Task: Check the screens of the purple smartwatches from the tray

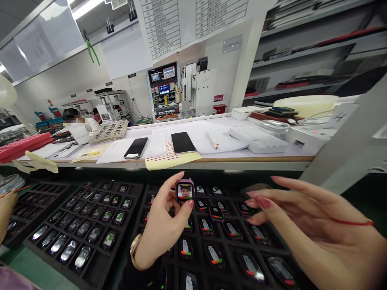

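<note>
A small square smartwatch body (185, 190) with a lit screen is held upright between the thumb and fingers of my left hand (169, 221). Below it lies a black foam tray (222, 255) whose compartments hold several similar watches with lit screens. Over the tray's right side, my right hand (302, 217) pinches a thin clear film (256, 187) between thumb and fingers. One watch (217, 212) sits raised across the dividers between the hands.
Another black tray (99, 262) of watches lies to the left. At the far left edge is another person's hand (7, 209). A shelf ahead (223, 163) bears two phones (136, 148), papers and a marker (213, 140). A slanted grey post (341, 125) stands at right.
</note>
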The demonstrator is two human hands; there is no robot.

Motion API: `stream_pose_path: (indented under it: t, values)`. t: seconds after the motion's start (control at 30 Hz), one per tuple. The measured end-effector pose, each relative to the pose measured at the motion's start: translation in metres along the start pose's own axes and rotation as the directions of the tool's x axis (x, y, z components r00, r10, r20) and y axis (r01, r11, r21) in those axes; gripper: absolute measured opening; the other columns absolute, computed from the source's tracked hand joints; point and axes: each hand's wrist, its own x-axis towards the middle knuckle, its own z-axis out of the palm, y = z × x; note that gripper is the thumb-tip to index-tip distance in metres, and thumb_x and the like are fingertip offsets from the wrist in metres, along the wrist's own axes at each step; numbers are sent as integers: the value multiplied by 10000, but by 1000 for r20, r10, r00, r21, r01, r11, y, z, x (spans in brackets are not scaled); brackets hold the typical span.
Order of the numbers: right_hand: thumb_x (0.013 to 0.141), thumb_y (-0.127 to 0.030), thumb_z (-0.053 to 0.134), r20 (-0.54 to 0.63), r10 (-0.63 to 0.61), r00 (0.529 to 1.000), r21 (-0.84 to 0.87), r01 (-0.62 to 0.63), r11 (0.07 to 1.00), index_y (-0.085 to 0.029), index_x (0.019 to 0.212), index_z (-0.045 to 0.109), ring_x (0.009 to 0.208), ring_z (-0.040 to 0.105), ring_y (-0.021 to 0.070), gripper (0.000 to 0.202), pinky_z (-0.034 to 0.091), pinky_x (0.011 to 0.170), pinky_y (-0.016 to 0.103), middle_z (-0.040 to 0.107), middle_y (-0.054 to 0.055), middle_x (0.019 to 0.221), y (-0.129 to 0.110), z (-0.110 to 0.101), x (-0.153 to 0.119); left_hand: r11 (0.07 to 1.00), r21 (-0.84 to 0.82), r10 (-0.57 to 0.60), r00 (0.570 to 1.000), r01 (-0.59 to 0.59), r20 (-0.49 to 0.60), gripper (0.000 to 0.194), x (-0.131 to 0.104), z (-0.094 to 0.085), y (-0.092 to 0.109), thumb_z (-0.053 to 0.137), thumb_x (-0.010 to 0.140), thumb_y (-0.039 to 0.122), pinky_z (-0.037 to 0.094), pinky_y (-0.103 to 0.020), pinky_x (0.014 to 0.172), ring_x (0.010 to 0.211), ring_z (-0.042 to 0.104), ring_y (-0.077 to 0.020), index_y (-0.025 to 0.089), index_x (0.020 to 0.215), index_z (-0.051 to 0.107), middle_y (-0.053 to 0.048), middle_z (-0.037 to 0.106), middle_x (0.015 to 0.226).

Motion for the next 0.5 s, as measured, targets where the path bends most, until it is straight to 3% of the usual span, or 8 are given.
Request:
stream_pose_path:
  t: [0.1,0.2,0.3,0.37,0.43,0.5]
  values:
    - [961,-338,695,173,-86,981,-24,92,996,-302,1010,741,558,683,173,75,601,554,215,728,6,789,-5,-4,2,999,-11,-39,995,40,88,584,-2,7,1,652,925,214,468,-223,771,931,587,-130,358,1461,471,-43,636,1216]
    - [1033,-311,576,305,-153,940,-10,164,986,-332,1069,739,608,681,158,169,597,581,223,701,0,887,-10,-6,2,997,34,-75,988,71,136,605,-4,14,2,659,906,200,461,-229,736,873,580,-128,350,1465,482,-41,655,1162]
    - [1006,-260,613,307,-181,934,11,187,982,-360,1167,703,689,690,153,209,581,621,188,688,-26,887,-11,-5,3,995,73,-83,985,73,153,616,-5,22,2,679,875,188,457,-235,715,828,563,-128,349,1447,517,-33,664,1125]
    - [973,-206,645,301,-204,932,8,211,977,-359,1103,701,779,688,157,208,564,700,183,696,-40,899,-11,-3,3,994,86,-77,982,62,175,626,-5,25,2,689,863,189,462,-243,718,787,542,-121,365,1442,529,-24,663,1124]
    - [974,-149,609,347,-266,900,26,274,961,-353,1029,710,836,669,150,234,537,722,182,689,-44,944,-11,-2,4,993,103,-82,978,64,190,636,-6,28,2,695,853,184,472,-253,733,747,525,-113,383,1436,537,-16,658,1123]
    - [985,-100,551,418,-313,853,58,318,946,-367,1073,716,832,649,138,326,517,688,182,669,-44,970,-11,-2,4,990,124,-95,975,71,198,641,-7,29,2,702,842,176,486,-268,760,708,517,-104,394,1426,551,-7,655,1095]
